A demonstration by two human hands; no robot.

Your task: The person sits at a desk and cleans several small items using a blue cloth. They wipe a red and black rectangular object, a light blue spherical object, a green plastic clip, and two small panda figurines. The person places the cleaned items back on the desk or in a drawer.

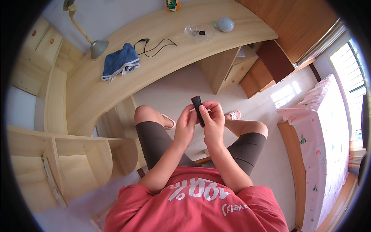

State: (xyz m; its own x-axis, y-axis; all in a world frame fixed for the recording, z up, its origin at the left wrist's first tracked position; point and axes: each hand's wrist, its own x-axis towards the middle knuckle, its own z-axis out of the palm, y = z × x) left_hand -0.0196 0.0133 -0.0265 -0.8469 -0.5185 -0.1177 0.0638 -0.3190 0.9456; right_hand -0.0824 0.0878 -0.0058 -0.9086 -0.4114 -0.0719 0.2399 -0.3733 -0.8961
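Between my two hands is a small, slim black device (197, 102) with red at its ends, standing lengthwise above my lap; its exact kind is unclear. My right hand (213, 116) grips it, with the thumb laid along its near face. The fingers of my left hand (187, 119) close on its other side, and part of the device is hidden behind them. Beyond my hands is the curved wooden desk (162, 62). A glass bowl (189, 36) on it holds small dark items (199, 33).
On the desk are a blue cloth (120, 62), a black cable (158, 47), a desk lamp (99, 49), a pale blue round object (225, 24) and a can (173, 5). Wooden shelves (84, 148) stand at left. A bed with a pink sheet (310, 139) is at right.
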